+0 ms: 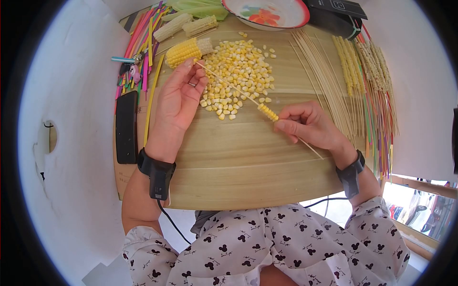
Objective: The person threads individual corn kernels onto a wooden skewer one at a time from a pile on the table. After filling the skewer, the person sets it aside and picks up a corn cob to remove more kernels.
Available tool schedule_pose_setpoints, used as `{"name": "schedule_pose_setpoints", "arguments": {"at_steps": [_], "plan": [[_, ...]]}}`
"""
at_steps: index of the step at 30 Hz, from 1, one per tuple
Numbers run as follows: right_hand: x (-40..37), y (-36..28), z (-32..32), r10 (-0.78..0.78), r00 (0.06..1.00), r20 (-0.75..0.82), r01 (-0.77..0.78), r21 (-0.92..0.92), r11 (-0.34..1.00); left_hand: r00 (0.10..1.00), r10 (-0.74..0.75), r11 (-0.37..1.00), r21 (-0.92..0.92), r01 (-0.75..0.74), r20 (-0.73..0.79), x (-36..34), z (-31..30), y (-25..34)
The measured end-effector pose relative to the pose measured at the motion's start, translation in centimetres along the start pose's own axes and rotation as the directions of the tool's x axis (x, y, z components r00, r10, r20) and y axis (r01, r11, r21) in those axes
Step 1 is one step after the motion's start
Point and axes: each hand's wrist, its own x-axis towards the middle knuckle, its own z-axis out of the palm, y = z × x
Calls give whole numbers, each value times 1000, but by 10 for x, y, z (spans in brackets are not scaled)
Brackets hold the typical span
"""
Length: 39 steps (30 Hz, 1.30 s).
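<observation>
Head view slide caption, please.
Right hand holds a thin tan wooden skewer of yellow corn kernels, left hand at its tip.

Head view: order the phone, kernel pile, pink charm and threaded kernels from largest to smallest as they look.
1. Kernel pile
2. Phone
3. Threaded kernels and pink charm: both small, too alike to rank.

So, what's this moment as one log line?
right hand: holding skewer beside threaded kernels; left hand: at its far end; loose kernels: on table
</observation>
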Motion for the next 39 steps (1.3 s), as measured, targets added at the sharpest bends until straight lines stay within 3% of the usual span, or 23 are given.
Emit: {"name": "schedule_pose_setpoints", "arguments": {"at_steps": [26, 39], "plan": [[1, 0, 0, 9, 1000, -19, -9, -5, 1000, 999, 18, 990, 138, -22, 35, -5, 8, -2], [-2, -1, 6, -56, 997, -56, 54, -32, 998, 971, -203, 926, 346, 149, 126, -33, 41, -21]]}}
